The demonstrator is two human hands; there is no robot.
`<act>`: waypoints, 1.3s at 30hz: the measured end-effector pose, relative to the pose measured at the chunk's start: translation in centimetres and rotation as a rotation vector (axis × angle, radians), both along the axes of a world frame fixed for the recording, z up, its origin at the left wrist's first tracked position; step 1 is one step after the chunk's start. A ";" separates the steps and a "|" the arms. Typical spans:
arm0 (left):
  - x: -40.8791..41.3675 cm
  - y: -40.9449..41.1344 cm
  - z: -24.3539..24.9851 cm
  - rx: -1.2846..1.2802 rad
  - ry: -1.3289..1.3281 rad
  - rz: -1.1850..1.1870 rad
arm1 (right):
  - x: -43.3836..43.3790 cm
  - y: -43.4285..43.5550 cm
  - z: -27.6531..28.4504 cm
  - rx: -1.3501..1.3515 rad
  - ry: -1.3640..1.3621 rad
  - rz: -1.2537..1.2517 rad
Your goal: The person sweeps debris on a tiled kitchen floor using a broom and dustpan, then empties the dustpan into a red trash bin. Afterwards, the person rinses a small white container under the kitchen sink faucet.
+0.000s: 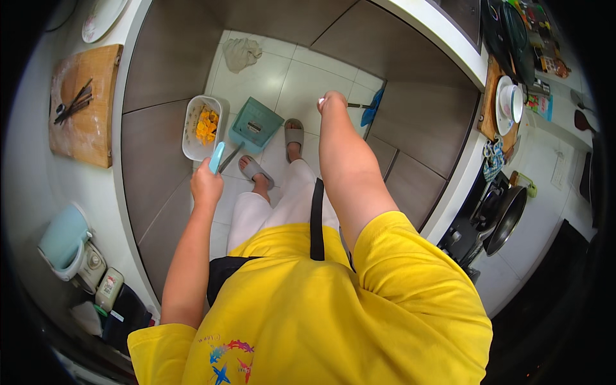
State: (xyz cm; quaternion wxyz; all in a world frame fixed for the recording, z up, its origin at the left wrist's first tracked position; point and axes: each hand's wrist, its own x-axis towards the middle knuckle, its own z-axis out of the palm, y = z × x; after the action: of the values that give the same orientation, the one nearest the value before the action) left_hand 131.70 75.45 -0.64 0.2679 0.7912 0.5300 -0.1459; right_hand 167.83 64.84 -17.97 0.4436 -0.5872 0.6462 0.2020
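Note:
My left hand (207,182) is closed round the light-blue handle of a dustpan. The green plastic dustpan (255,126) rests on the tiled floor near my feet, beside a white plastic bin (189,129) with orange-yellow scraps (207,125) in it. My right hand (333,100) grips the handle of a broom, whose light end shows at the fist. The dark broom stick runs right from the hand to a blue broom head (373,108) against the foot of the brown cabinets. Part of the stick is hidden by my hand and forearm.
A crumpled beige cloth (241,54) lies on the floor ahead. Brown cabinets (161,57) close in the floor on the left, ahead and right. The left counter bears a wooden board (103,106) with chopsticks; on the right are stacked bowls (511,103) and a frying pan (507,221).

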 end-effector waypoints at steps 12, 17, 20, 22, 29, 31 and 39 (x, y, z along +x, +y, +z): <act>-0.9 -1.2 0.0 -0.049 0.017 0.008 | 2.0 -4.6 -3.0 0.010 -0.009 0.189; -1.0 0.0 -1.4 -0.015 -0.020 0.001 | -5.8 -18.6 -6.7 -0.156 0.035 1.087; 0.1 -0.1 -0.8 -0.029 -0.033 0.013 | -10.7 -26.7 0.1 -0.190 0.068 1.300; 0.8 -0.1 0.0 -0.031 -0.036 0.022 | -11.8 -26.0 10.4 -0.122 0.122 1.249; 0.9 0.3 0.7 -0.023 -0.018 0.015 | -11.9 -29.2 9.4 -0.142 -0.014 1.087; 1.1 0.5 0.8 -0.020 -0.006 0.009 | -8.9 -27.3 4.7 -0.329 -0.055 1.112; 0.4 0.3 0.2 0.045 -0.054 0.021 | -15.3 -26.9 4.0 -0.381 0.100 1.631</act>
State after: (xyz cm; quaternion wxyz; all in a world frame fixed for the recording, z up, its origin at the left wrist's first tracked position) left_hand 132.07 75.73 -0.48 0.2655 0.7951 0.5342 -0.1097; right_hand 152.48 37.95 -13.98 0.0226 -0.9257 0.0609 0.3727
